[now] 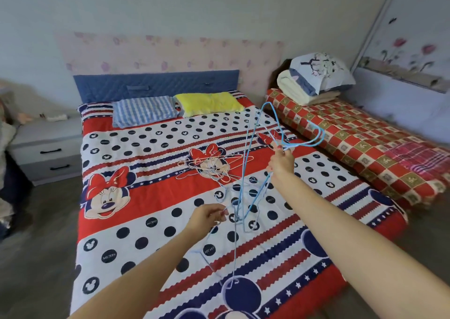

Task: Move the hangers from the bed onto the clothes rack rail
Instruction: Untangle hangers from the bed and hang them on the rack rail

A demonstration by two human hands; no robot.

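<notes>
A heap of thin wire hangers [209, 166], pink, white and blue, lies on the middle of the bed [136, 226]. My right hand [281, 163] is raised above the bed and grips a bunch of blue hangers [272, 129] by their hooks; their bodies dangle down toward the quilt. My left hand [207, 217], lower and nearer, pinches a pale blue hanger [211, 262] that hangs tangled with the lower ends of that bunch. No clothes rack rail is in view.
A striped pillow [143, 110] and a yellow pillow [209, 103] lie at the blue headboard. A grey nightstand [46, 148] stands left of the bed. On the right is a second bed [360, 138] with folded bedding [314, 77]. Dark floor runs along both sides.
</notes>
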